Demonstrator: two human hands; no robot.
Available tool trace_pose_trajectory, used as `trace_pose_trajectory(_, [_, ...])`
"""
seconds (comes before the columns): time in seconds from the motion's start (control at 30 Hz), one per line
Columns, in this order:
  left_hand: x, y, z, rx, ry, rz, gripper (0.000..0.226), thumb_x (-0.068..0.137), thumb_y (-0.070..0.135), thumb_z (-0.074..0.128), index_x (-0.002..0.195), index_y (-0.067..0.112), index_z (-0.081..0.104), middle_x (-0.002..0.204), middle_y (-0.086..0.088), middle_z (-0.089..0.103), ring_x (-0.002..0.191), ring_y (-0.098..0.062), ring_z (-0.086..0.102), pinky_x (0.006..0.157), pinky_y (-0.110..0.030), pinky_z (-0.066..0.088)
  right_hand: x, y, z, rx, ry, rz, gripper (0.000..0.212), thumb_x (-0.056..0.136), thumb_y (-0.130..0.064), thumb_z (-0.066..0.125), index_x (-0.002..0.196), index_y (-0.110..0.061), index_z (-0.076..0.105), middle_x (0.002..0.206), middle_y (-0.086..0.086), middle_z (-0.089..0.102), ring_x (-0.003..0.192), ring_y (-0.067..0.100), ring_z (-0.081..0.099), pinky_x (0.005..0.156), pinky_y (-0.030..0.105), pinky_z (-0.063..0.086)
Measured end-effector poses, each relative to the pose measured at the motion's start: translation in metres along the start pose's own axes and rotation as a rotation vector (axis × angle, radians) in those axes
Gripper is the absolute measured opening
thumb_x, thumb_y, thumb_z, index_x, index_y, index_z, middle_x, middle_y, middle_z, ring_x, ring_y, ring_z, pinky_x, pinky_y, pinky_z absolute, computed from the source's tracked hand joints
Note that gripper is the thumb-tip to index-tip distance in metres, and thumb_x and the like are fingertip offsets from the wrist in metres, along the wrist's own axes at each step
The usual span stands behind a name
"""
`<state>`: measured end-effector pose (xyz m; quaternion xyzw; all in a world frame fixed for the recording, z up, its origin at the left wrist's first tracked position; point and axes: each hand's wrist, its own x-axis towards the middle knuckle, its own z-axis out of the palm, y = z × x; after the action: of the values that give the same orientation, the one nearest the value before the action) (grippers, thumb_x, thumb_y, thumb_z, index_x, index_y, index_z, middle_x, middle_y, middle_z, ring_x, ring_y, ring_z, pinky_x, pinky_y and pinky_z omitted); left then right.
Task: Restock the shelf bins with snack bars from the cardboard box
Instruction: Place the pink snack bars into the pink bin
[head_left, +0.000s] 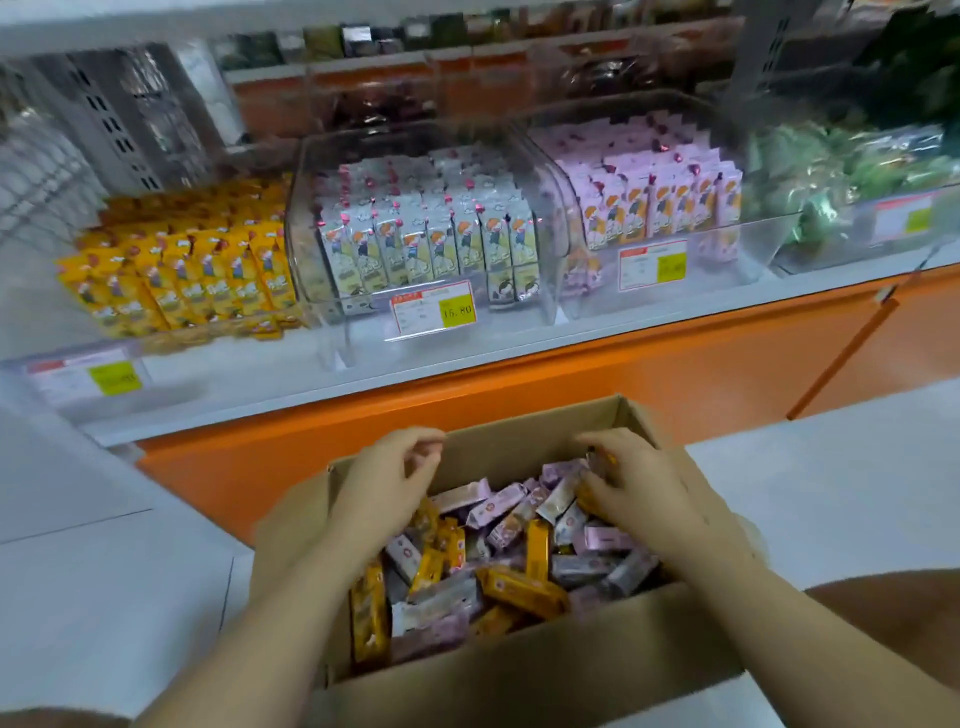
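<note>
**Both hands in the cardboard box, one bar taken up**

The cardboard box (519, 675) is seen open at the bottom centre, and every place below is given from it.

Beyond the box and to its left, a clear shelf bin is packed with upright yellow bars (182, 275); a blurred price tag (88, 374) is fixed to its front.

Over the box's far left corner the left hand (384, 478) is held. Its fingers are loosely curled and nothing is seen in them.

Inside the box, a loose heap of snack bars (498, 582) in yellow, pink and pale wrappers is piled in all directions, between the two forearms.

Straight beyond the box, a second clear bin is filled with rows of white bars (426, 244), and a tag reading 15.80 (434, 312) is hung on its front.

At the box's far right side the right hand (649, 483) is lowered onto the heap. A yellow bar (600, 462) is gripped in its curled fingers, though most of it is hidden by them.

Beyond the box and to its right, a third bin is stocked with pink bars (649, 197). Farther right still, green packets (857, 171) are seen, too blurred to be told apart.
</note>
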<state>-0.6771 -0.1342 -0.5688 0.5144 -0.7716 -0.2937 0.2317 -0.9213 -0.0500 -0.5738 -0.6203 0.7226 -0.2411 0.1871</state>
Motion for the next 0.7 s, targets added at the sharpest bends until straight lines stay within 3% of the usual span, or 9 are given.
trace_pose_trajectory(0.13, [-0.004,-0.040,0.015,-0.023,-0.086,-0.139,0.027,0.094,0.014,0.055,0.117,0.028,0.061,0.110,0.013,0.062,0.100,0.000,0.056,0.091,-0.025,0.049,0.011,0.015,0.033,-0.005,-0.112,0.062,0.040,0.092,-0.014,0.056,0.132,-0.018,0.052,0.130,0.006,0.054,0.108,0.020,0.054,0.086,0.022,0.040])
trace_pose_trajectory(0.23, [0.000,-0.060,0.031,-0.003,-0.163,-0.181,0.026,0.096,0.019,0.052,0.119,0.030,0.057,0.116,0.011,0.059,0.104,0.000,0.054,0.091,-0.024,0.047,0.024,0.020,0.056,-0.059,-0.224,0.071,0.048,0.093,-0.017,0.058,0.138,-0.020,0.044,0.137,0.005,0.047,0.091,0.017,0.055,0.082,0.028,0.042])
trace_pose_trajectory(0.37, [0.010,-0.073,0.049,0.067,-0.252,-0.199,0.028,0.097,0.024,0.050,0.125,0.029,0.055,0.120,0.012,0.052,0.104,-0.005,0.053,0.087,-0.022,0.044,0.049,0.026,0.086,-0.162,-0.307,0.020,0.046,0.093,-0.021,0.058,0.137,-0.020,0.045,0.136,0.005,0.050,0.113,0.025,0.054,0.095,0.038,0.044])
trace_pose_trajectory(0.47, [0.021,-0.080,0.062,0.110,-0.284,-0.213,0.029,0.098,0.025,0.049,0.126,0.030,0.054,0.126,0.011,0.051,0.077,-0.012,0.060,0.067,-0.020,0.048,0.070,0.034,0.105,-0.279,-0.378,-0.027,0.047,0.091,-0.022,0.056,0.137,-0.022,0.046,0.135,0.005,0.052,0.121,0.026,0.049,0.102,0.039,0.039])
trace_pose_trajectory(0.53, [0.029,-0.084,0.073,0.150,-0.310,-0.211,0.030,0.098,0.024,0.049,0.127,0.030,0.053,0.125,0.011,0.052,0.062,-0.004,0.052,0.052,-0.012,0.037,0.081,0.038,0.115,-0.359,-0.452,-0.043,0.051,0.092,-0.023,0.054,0.141,-0.023,0.039,0.139,0.005,0.048,0.126,0.027,0.044,0.108,0.039,0.032])
trace_pose_trajectory(0.63, [0.039,-0.085,0.089,0.152,-0.360,-0.219,0.031,0.097,0.022,0.050,0.127,0.030,0.054,0.123,0.011,0.059,0.084,-0.008,0.060,0.058,-0.008,0.042,0.090,0.045,0.127,-0.464,-0.541,-0.042,0.060,0.093,-0.030,0.052,0.146,-0.024,0.026,0.143,0.006,0.043,0.129,0.028,0.040,0.113,0.043,0.022])
trace_pose_trajectory(0.7, [0.042,-0.085,0.099,0.164,-0.397,-0.231,0.032,0.096,0.022,0.051,0.127,0.031,0.054,0.126,0.010,0.060,0.109,-0.010,0.059,0.082,-0.022,0.051,0.093,0.048,0.134,-0.482,-0.553,-0.011,0.061,0.092,-0.037,0.051,0.145,-0.025,0.025,0.141,0.006,0.045,0.127,0.028,0.043,0.114,0.043,0.021])
